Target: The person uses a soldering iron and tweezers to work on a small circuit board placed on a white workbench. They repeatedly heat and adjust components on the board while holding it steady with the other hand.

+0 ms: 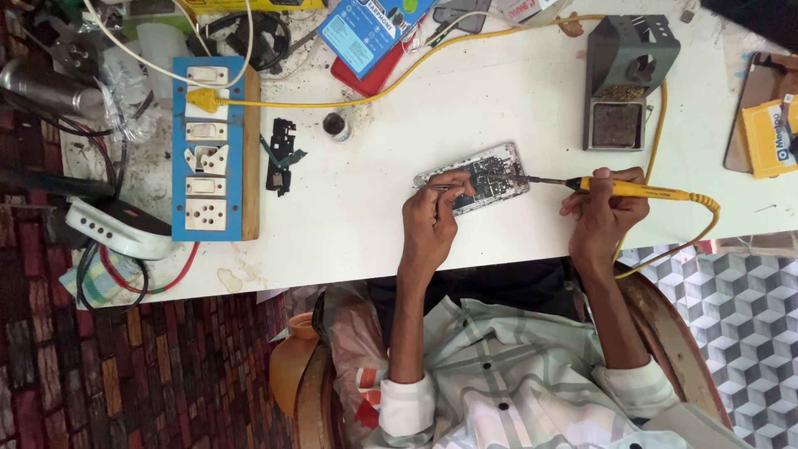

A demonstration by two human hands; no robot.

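Opened phone (476, 177) laid flat at worktop (465, 100) centre for soldering.
Soldering iron (625, 188) is gripped pen-style in right hand (600, 212), fingers wrapped round handle, tip set on board. Tweezers (442, 187) are pinched by left hand (431, 218) fingers, prob. to steady a part nr the tip.

A blue switchboard (208, 148) lies on the white table (366, 224), well left of the fingers, with a yellow plug (202, 100) in its upper end. Between board and fingers lies a black frame part (282, 154), and just beyond it a small round pot (335, 125). A grey iron stand (623, 81) sits up and right of the fingers, holding a sponge tray. A blue box (366, 29) lies on a red case (370, 76) at the far edge. Far right lies a phone (752, 108) under a yellow packet (769, 137). At the left edge rests a white tool (116, 229) among tangled cables. An orange clay pot (291, 362) stands on the floor below the table.
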